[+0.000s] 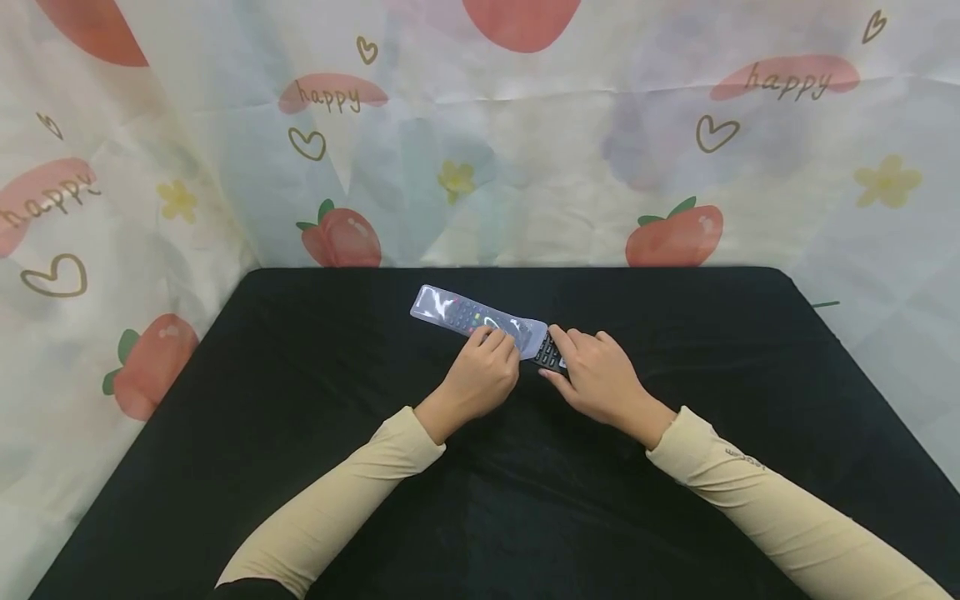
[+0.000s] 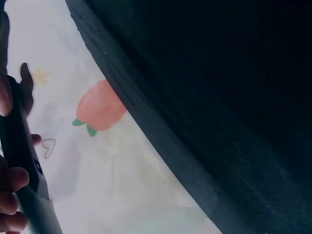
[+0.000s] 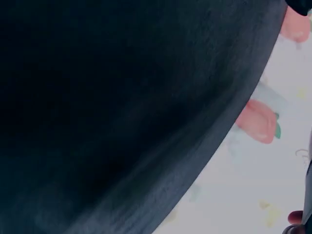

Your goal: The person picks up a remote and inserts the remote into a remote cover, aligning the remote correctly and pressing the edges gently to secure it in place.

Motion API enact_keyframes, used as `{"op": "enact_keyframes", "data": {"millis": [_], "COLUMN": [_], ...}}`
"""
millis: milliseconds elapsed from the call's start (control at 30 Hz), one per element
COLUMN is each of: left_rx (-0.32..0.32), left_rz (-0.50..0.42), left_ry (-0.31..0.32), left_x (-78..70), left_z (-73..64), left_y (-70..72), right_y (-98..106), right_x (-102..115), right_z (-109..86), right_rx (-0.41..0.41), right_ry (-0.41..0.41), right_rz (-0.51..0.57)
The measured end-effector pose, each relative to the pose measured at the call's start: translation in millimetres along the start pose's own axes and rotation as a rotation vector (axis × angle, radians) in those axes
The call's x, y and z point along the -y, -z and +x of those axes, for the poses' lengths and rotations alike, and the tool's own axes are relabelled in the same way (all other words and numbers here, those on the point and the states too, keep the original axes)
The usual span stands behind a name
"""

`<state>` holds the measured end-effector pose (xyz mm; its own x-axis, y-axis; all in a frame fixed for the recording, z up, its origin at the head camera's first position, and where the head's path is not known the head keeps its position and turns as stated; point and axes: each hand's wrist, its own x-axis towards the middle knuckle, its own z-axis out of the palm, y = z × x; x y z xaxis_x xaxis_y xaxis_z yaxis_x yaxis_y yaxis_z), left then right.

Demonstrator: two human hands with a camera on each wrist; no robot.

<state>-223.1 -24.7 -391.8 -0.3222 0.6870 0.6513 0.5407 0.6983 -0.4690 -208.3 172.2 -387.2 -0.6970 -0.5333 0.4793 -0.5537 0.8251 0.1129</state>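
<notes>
Short of the middle of the far edge of the table [image 1: 300, 358], the left hand [image 1: 480, 373] pinches the clear sleeve [image 1: 438, 305] and the right hand [image 1: 600, 379] grips the bare end of the remote control [image 1: 550, 354], apparently sliding one along the other, direction unclear, which calls for a steady right grip while the left works the sleeve.

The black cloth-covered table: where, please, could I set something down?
The table is bare between the left beige sleeve and left edge, between the right beige sleeve and right edge, and between both sleeves. The middle is crowded: the left hand grips a clear plastic cover, the right hand a black push-button remote control.
</notes>
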Motion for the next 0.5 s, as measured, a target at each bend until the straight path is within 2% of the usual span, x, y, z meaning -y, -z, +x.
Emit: {"op": "enact_keyframes", "data": {"millis": [100, 200, 333, 500], "left_rx": [-0.015, 0.003, 0.086, 0.215], "left_rz": [0.0, 0.011, -0.004, -0.11], "left_ry": [-0.003, -0.007, -0.029, -0.072], "left_x": [-0.5, 0.5, 5.2, 19.4], "left_z": [0.2, 1.0, 2.8, 5.2], "left_y": [1.1, 3.0, 7.5, 16.8], "right_y": [-3, -3, -1, 1], "right_x": [2, 3, 0, -10], "right_z": [1.0, 2.5, 4.5, 3.4], "right_rx": [-0.006, -0.024, -0.069, -0.103], "right_ry": [-0.02, -0.032, -0.007, 0.11], "right_rz": [0.023, 0.045, 0.033, -0.042]}}
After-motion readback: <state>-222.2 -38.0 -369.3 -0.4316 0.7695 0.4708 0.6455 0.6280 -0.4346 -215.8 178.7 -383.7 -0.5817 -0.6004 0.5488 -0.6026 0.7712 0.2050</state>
